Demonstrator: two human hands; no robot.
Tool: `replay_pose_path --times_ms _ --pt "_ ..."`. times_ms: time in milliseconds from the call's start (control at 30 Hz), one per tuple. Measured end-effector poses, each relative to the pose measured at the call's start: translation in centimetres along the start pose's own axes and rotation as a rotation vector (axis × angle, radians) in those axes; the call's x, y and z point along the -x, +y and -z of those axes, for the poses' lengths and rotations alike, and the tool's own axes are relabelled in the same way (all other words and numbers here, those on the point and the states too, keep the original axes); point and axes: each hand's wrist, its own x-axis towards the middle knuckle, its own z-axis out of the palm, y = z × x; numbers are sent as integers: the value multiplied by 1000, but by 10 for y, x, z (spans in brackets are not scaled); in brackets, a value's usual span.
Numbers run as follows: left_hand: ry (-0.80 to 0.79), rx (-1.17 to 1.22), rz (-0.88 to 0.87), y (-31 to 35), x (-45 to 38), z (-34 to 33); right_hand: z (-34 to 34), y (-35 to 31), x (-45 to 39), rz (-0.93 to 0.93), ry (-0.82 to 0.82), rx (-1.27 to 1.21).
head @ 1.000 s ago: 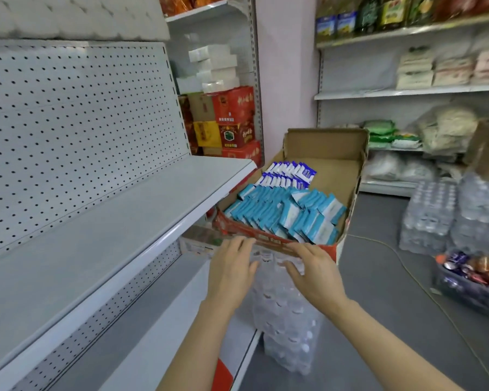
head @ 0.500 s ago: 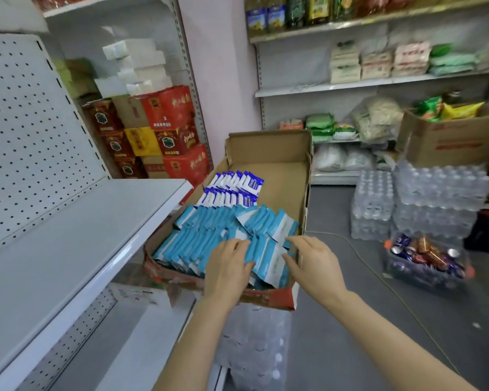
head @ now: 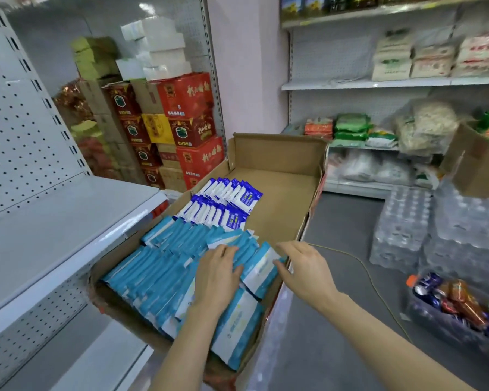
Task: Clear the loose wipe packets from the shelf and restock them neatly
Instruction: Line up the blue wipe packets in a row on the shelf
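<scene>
Packets: teal wipe packets (head: 164, 266) stand on edge in rows inside the cardboard box (head: 277, 153), directly under and ahead of both hands; blue-and-white wipe packets (head: 232, 204) sit in two rows beyond the fingertips.
Left hand: left hand (head: 218, 275) lies palm-down on the teal rows, fingers straight and spread, pressing and gripping nothing.
Right hand: right hand (head: 305, 269) hovers just right of the outermost teal packet, fingers loosely curved and thumb toward it, holding nothing; whether it touches is unclear.
Shelf: white shelf (head: 54, 230) lies to the left of the left forearm, with no packets visible on it.
Step in hand: judged from this layout, gathering a bundle of teal packets to lift across to the shelf.
Doing it well: squeeze a block between both palms, right hand closing in flat against the end packet so the slippery film sleeves do not fan out; keep them upright and aligned.
Risk: leaning packets near the right hand may slide out of a loose hold.
</scene>
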Motion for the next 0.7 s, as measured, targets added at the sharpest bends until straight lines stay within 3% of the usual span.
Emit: replay_pose_path --times_ms 500,700 --pt "-73 -168 346 -22 -132 -57 -61 91 -130 114 -140 -57" --pt "-269 -454 520 -28 -183 -94 -85 109 -176 124 -146 -108"
